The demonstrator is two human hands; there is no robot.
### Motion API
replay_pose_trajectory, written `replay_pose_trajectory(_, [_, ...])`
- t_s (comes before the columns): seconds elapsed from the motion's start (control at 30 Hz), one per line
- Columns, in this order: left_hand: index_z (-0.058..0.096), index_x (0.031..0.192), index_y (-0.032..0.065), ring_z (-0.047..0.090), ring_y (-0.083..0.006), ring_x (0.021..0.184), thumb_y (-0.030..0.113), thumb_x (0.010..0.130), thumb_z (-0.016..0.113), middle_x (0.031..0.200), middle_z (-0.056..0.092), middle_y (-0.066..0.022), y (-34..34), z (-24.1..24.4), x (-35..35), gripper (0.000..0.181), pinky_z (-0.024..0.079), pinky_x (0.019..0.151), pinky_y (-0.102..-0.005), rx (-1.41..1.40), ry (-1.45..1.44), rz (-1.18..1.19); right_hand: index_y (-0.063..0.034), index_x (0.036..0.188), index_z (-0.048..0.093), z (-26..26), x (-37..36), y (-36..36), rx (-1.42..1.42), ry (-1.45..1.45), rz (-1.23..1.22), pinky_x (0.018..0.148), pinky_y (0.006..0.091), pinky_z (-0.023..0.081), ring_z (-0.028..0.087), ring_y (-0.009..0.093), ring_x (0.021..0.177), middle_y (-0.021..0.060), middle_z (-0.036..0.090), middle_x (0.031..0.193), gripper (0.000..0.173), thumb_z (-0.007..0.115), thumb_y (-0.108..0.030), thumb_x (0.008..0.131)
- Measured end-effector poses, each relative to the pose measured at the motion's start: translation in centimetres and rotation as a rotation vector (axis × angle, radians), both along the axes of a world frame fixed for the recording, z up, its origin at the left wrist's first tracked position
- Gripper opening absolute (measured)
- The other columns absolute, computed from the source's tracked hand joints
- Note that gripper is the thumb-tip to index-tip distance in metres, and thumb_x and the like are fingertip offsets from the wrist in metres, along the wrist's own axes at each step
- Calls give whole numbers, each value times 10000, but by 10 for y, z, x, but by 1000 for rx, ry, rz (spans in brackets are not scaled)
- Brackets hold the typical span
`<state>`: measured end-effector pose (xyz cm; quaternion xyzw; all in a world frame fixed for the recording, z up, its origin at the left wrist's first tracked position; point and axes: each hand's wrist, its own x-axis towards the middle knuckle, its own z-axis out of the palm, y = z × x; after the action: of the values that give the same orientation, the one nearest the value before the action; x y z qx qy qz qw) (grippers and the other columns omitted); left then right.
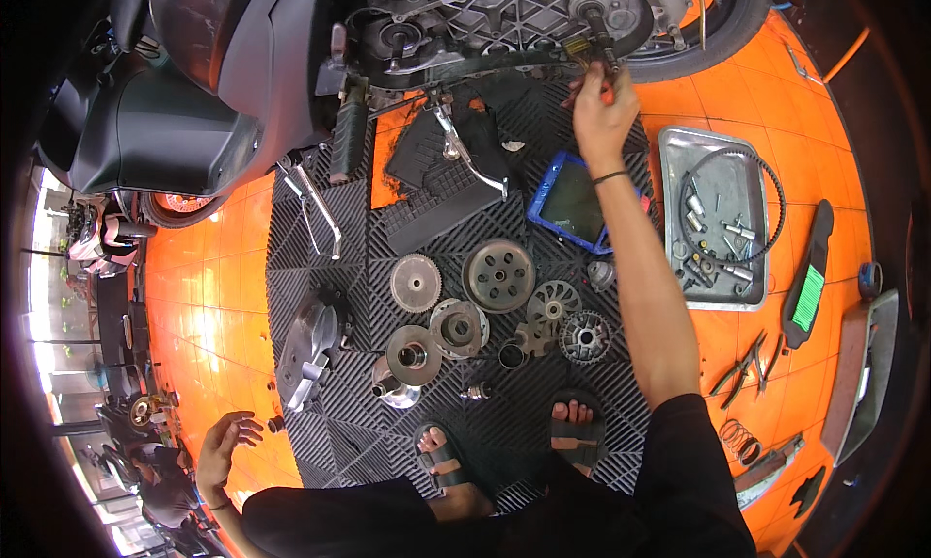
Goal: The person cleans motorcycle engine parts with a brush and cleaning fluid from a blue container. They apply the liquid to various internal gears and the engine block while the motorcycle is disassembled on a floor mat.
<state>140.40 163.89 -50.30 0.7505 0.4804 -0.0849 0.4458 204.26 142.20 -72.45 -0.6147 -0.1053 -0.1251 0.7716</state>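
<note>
My right hand (605,111) reaches up to the open transmission case (494,20) of a scooter, its fingers closed on something red and dark near the rear shaft (598,28); what exactly it grips is partly hidden. To the lower left, my left hand (225,438) hovers over the orange floor, fingers apart and holding nothing. Between them on the black mat lie a clutch bell (499,276), a toothed metal disc (416,283), a pulley with a round face (414,356), a finned fan plate (553,308) and a variator part (585,337).
A metal tray (665,194) holding a drive belt (782,216) and sockets stands right, beside pliers (740,372), a coil spring (740,442) and a black-and-green brush-like item (807,289). A blue-framed tablet (571,203) lies near my right forearm. A co-worker (167,485) is far left.
</note>
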Motion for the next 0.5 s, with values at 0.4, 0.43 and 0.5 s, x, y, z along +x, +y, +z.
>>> replay_pose_trajectory(0.4, [616,1292,-33,705,-222,955,340,1109,509,1080,719,-137,0,0,4,429,549,855,-353,-6,-25,7,54,1003,649,-8,18,-17,-64,-3,80,571,316,553,675,168,608,115,702,748,247,563,-170,1060])
replay_pose_trajectory(0.43, [617,1289,-33,705,-222,955,341,1109,510,1074,722,-136,-1,0,-2,429,549,854,-351,0,-16,23,51,1031,667,-1,27,-32,64,58,236,570,326,575,664,165,631,114,701,788,258,533,-165,1075])
replay_pose_trajectory(0.5, [619,1284,-33,707,-221,954,342,1109,510,1063,726,-134,3,-2,-15,428,549,851,-349,2,-3,42,51,1105,675,14,45,-59,30,183,381,582,335,593,657,162,665,115,700,814,259,529,-161,1078])
